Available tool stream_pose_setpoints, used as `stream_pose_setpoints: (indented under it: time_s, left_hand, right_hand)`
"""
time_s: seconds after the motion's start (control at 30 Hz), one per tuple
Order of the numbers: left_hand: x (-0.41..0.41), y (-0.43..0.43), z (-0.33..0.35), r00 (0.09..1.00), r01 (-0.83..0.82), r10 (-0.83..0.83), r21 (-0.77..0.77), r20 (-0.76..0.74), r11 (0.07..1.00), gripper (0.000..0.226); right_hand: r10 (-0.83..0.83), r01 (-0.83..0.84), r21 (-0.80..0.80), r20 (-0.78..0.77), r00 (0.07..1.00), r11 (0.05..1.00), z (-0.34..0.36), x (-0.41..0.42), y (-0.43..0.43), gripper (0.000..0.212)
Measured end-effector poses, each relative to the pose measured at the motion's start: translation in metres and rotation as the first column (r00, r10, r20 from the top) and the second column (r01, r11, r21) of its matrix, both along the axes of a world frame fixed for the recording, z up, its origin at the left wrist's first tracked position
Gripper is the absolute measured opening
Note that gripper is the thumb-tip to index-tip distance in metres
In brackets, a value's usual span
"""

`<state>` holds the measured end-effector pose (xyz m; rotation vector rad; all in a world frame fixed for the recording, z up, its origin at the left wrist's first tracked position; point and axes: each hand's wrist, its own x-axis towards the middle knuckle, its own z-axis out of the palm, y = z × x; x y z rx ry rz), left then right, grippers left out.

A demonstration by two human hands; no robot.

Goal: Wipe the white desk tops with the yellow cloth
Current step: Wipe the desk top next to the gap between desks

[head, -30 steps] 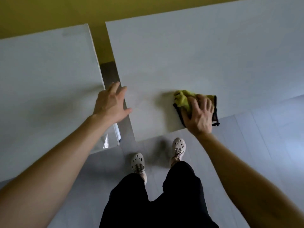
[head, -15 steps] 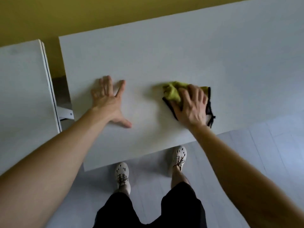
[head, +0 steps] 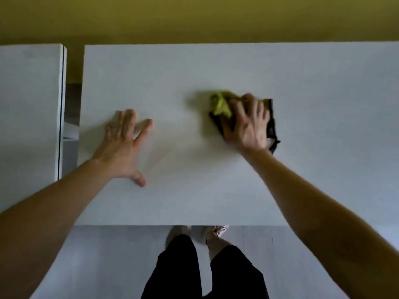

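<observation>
Head view, looking straight down.

- **Right hand:** The right hand [head: 248, 124] lies flat on the yellow cloth [head: 220, 104], fingers spread and fairly straight. It presses the cloth to the worktop [head: 216, 190], right of frame centre. As far as I can see, the fingers are not curled round it.
- **Cloth:** It is bunched. Yellow folds stick out at the hand's upper left, and a dark edge shows along its right side. Hand and cloth are blurred, so detail is limited.
- **Left hand:** The left hand [head: 123, 145] is open, palm down on the same worktop, left of centre and well apart from the cloth. I read it as a brace.
- **Second worktop:** The second worktop [head: 28, 104] sits at the frame's left edge, across a gap.
- **Key relation:** The cloth is directly under the right hand, so that hand does the stroke.
- **Next sweep:** Most bare surface lies toward the right and upper frame, and I judge the next sweep goes there.
</observation>
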<state>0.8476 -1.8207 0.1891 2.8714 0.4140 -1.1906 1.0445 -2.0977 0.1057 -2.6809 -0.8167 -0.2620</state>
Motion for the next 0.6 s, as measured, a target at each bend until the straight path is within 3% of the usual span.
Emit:
stream_pose_setpoints:
  time_s: [0.1,0.17,0.23,0.3,0.33,0.4,0.47,0.53,0.6]
  left_hand:
    - [-0.001,0.001,0.001,1.000,0.006,-0.006,0.009,0.014,1.000,0.187]
    - [0.002,0.001,0.001,1.000,0.009,-0.009,0.019,0.012,1.000,0.187]
    - [0.003,-0.001,0.002,1.000,0.026,-0.026,0.025,0.011,0.999,0.187]
    - [0.000,0.000,0.004,0.996,0.060,-0.062,0.035,0.058,0.998,0.181]
    - [0.001,0.004,0.006,0.993,0.076,-0.078,0.031,0.088,0.997,0.174]
    - [0.012,0.019,0.016,0.983,0.099,-0.095,-0.020,0.158,0.995,0.150]
    - [0.031,0.040,0.026,0.964,0.116,-0.104,-0.034,0.243,0.993,0.130]
    - [0.053,0.055,0.026,0.948,0.109,-0.105,0.004,0.302,0.994,0.135]
    - [0.079,0.063,0.017,0.956,0.001,-0.004,0.011,0.294,1.000,0.157]
  right_hand:
    - [-0.360,0.361,-0.029,0.030,0.932,0.932,0.004,0.056,0.016,0.059]
    - [-0.327,0.327,0.021,-0.002,0.945,0.945,0.000,-0.002,0.043,0.053]
    - [0.127,-0.124,0.036,-0.109,0.986,0.992,0.003,-0.092,0.066,0.052]
    - [0.566,-0.575,-0.009,-0.166,0.808,0.818,0.005,-0.140,0.069,0.049]
    - [0.639,-0.648,-0.016,-0.150,0.754,0.761,0.007,-0.126,0.067,0.048]
    - [0.523,-0.524,-0.038,-0.049,0.851,0.851,0.007,-0.057,0.062,0.049]
    - [0.160,-0.157,-0.059,0.047,0.986,0.986,0.007,0.036,0.051,0.054]
    - [-0.218,0.223,-0.067,0.079,0.973,0.973,0.011,0.107,0.043,0.057]
    - [-0.367,0.368,-0.039,0.049,0.929,0.929,0.007,0.097,0.061,0.054]
